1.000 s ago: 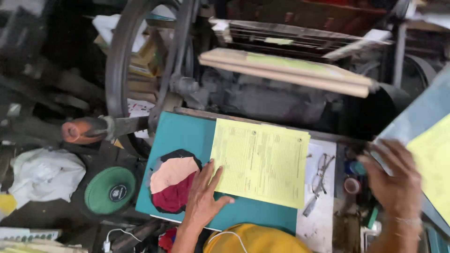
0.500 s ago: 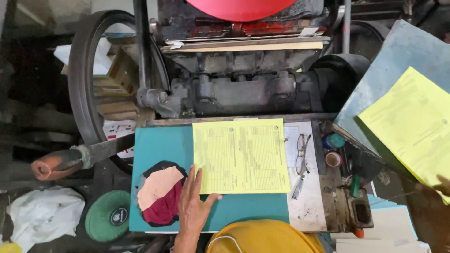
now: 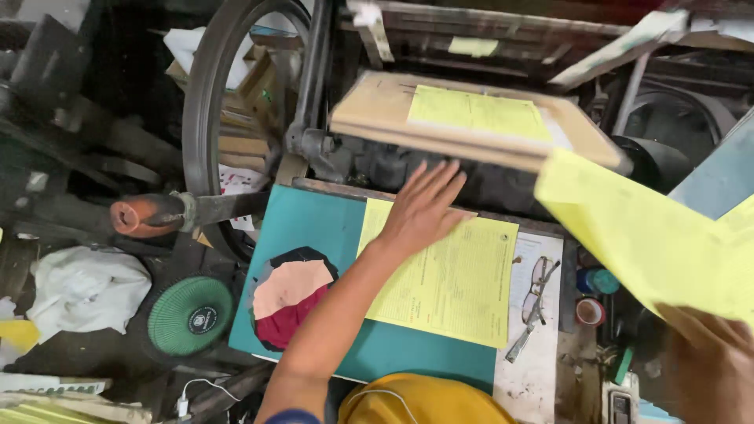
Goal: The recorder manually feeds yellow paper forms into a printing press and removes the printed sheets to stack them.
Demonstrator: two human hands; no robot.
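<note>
My left hand (image 3: pixel 422 206) reaches forward with fingers spread, hovering over the top edge of the yellow printed sheet stack (image 3: pixel 459 286) on the teal board (image 3: pixel 314 228), close below the press platen (image 3: pixel 377 118). A yellow sheet (image 3: pixel 479 114) lies on that brown platen. My right hand (image 3: pixel 711 357) at the lower right grips a loose yellow sheet (image 3: pixel 644 235) that is lifted and blurred in the air.
A large black flywheel (image 3: pixel 206 118) and an orange-tipped lever (image 3: pixel 145 213) stand at left. A multicoloured cloth pad (image 3: pixel 289 294) lies on the teal board. Eyeglasses (image 3: pixel 534 298), small ink tins (image 3: pixel 597 294), a green round fan (image 3: pixel 188 316) and white rags (image 3: pixel 82 286) surround the work area.
My left hand rose from the board's front edge and moved forward toward the platen. The platen swung open with a sheet on it. My right hand brought a yellow sheet in from the right.
</note>
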